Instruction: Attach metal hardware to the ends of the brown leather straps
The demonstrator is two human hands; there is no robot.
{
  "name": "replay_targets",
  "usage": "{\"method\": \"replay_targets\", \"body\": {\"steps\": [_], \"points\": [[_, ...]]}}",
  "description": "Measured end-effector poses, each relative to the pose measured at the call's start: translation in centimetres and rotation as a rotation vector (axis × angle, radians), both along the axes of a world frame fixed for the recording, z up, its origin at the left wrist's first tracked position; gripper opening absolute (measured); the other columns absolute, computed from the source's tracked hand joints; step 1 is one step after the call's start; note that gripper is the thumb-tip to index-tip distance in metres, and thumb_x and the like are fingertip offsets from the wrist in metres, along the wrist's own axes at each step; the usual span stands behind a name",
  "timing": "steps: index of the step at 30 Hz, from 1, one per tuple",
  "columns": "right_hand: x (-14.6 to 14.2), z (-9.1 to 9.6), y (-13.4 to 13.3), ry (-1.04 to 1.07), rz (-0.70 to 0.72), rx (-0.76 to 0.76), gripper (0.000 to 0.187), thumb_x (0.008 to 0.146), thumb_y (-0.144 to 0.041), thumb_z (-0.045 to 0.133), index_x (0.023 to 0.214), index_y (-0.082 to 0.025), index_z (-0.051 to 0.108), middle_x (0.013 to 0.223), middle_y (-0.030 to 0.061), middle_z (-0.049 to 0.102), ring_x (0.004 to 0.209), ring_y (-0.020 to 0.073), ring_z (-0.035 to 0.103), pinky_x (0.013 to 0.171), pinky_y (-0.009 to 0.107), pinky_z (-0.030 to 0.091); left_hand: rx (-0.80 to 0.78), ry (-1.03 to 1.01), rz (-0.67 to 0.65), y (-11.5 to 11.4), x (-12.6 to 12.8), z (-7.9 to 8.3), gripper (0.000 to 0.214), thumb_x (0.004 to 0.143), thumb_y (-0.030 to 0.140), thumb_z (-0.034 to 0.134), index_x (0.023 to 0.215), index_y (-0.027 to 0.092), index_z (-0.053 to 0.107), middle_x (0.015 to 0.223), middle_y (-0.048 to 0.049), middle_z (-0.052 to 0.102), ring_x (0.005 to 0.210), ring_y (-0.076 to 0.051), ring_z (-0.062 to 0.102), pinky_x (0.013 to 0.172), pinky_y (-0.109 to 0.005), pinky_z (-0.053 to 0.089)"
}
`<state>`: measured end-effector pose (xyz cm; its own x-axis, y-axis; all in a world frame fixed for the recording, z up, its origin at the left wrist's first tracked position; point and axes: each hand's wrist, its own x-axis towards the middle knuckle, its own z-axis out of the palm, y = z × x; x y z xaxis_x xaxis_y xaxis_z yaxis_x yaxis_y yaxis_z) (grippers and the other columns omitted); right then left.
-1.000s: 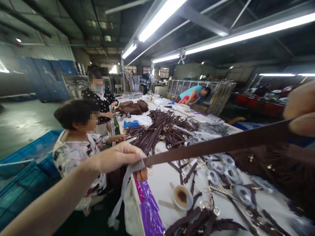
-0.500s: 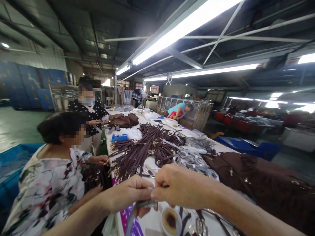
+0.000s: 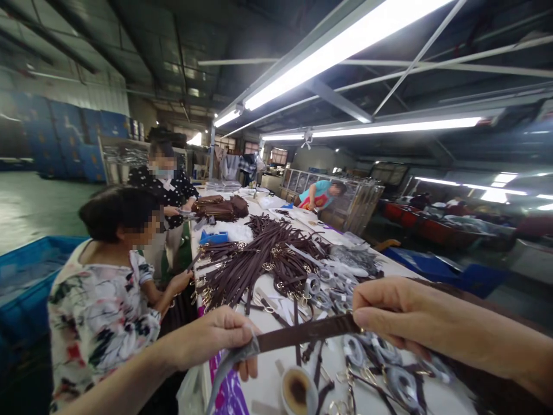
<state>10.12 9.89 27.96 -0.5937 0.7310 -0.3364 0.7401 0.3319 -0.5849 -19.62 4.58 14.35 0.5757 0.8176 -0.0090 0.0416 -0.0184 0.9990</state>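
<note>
My left hand (image 3: pixel 216 340) is closed in a pinch on one end of a dark brown strap (image 3: pixel 302 332), where a grey film sleeve (image 3: pixel 228 369) hangs off it. My right hand (image 3: pixel 401 314) pinches the same strap further along, about a hand's width to the right. The strap runs taut between both hands above the white table (image 3: pixel 276 380). A small cup of dark liquid (image 3: pixel 298 389) stands on the table just below the strap.
A heap of brown straps (image 3: pixel 259 259) with metal rings covers the table's middle; clear wrapped rolls (image 3: pixel 337 282) lie to its right. A person in a floral top (image 3: pixel 103 311) works at the left, another in a dotted top (image 3: pixel 166 184) behind. Blue crates (image 3: pixel 26 282) stand at left.
Half a second ago my hands were touching at the strap's end; my right hand has since slid away to the right along the strap, baring a length of it.
</note>
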Motion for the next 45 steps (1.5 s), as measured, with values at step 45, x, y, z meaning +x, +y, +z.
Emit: {"method": "replay_targets", "body": {"steps": [45], "points": [[1.1,-11.6,-4.6,0.754,-0.443,-0.088,0.050,0.089,-0.069,0.047,0.080,-0.020,0.054,0.042,-0.0064,0.048,0.037,0.0090,0.034,0.042,0.024,0.023,-0.180,-0.305,-0.265,1.5,11.4,-6.0,0.068,0.059,0.072,0.079,0.099,0.018,0.071,0.080,-0.0036,0.068,0.077,-0.018,0.062,0.073,-0.027,0.050]]}}
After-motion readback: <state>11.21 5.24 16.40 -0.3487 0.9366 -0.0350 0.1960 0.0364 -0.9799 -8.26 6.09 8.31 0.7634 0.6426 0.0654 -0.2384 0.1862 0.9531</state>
